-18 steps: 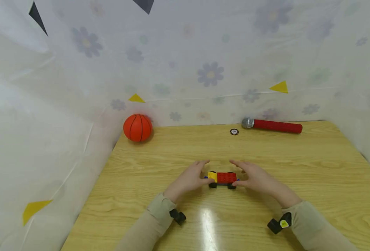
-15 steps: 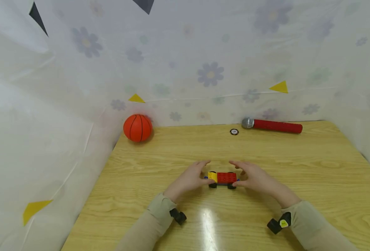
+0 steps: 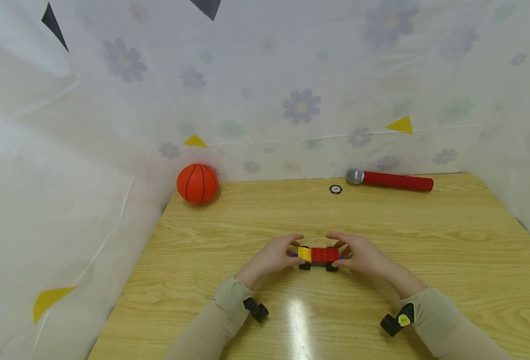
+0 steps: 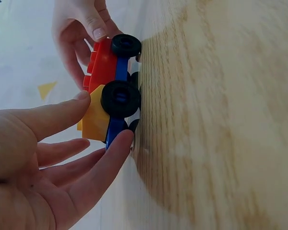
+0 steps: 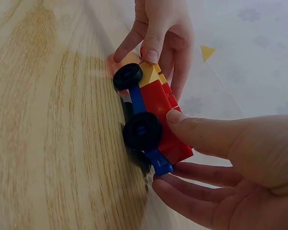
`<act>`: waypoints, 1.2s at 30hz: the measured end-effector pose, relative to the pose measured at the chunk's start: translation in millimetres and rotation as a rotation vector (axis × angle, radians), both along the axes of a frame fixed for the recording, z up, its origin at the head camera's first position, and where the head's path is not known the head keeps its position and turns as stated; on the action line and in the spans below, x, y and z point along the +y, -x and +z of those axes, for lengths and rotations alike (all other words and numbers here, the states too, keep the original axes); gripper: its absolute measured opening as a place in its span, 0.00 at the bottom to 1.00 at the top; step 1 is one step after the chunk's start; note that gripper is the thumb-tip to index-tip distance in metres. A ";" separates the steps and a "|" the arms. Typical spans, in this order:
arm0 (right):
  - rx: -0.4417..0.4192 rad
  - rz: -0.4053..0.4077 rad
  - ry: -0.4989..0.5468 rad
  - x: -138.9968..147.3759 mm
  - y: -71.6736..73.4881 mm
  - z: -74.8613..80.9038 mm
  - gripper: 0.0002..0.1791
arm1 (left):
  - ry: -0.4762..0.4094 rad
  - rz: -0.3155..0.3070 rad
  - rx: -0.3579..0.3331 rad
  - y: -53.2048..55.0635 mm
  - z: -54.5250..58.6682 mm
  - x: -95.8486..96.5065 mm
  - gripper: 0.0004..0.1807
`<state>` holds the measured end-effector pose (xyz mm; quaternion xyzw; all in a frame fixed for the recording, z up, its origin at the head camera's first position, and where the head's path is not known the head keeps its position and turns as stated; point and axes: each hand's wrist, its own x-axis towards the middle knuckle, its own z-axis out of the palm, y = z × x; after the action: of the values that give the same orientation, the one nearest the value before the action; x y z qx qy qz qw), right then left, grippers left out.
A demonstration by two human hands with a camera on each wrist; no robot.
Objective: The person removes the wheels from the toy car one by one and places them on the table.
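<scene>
A toy car (image 3: 321, 255) of building bricks stands on the wooden table in front of me, with a yellow front block (image 4: 95, 117), red studded body (image 5: 162, 115), blue base and black wheels. My left hand (image 3: 276, 255) holds its yellow end, the thumb against the block's side and the fingers curled about the blue end piece. At the red end, my right hand (image 3: 363, 256) holds it likewise, its thumb on the red side and fingertips by the blue hitch (image 5: 160, 164). The wheels appear to rest on the table. Fingertips on the far side are partly hidden.
On the wooden table (image 3: 256, 215), an orange toy basketball (image 3: 197, 183) sits at the back left. A round black-and-white chip (image 3: 335, 189) and a red toy microphone (image 3: 391, 180) lie at the back right. Flowered white sheeting (image 3: 265, 90) encloses the table's back and sides.
Both hands have drawn in slightly toward the car, and their fingers have curled more around its two ends. The car has stayed in place.
</scene>
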<state>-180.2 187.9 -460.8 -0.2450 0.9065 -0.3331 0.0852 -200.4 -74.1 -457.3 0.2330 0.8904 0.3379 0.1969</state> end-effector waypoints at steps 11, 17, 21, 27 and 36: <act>-0.055 -0.064 0.030 -0.2 1.0 0.2 0.33 | -0.074 0.038 -0.072 1.4 0.6 -1.1 0.33; -0.099 -0.082 0.067 2.5 2.6 3.9 0.33 | -0.130 0.049 -0.090 4.9 -0.3 -3.2 0.33; -0.110 -0.096 0.077 2.1 1.3 10.1 0.33 | -0.176 0.056 -0.113 6.5 2.6 -3.2 0.33; -0.102 -0.094 0.092 1.5 -0.1 16.9 0.32 | -0.171 0.070 -0.053 6.1 10.5 -2.6 0.34; -0.081 -0.079 0.104 2.9 -1.3 22.2 0.31 | -0.182 0.103 -0.041 5.3 21.8 -4.7 0.32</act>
<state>-178.9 190.9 -438.6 -0.1994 0.8928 -0.3925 0.0956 -205.7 -78.8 -435.5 0.1969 0.8625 0.4319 0.1756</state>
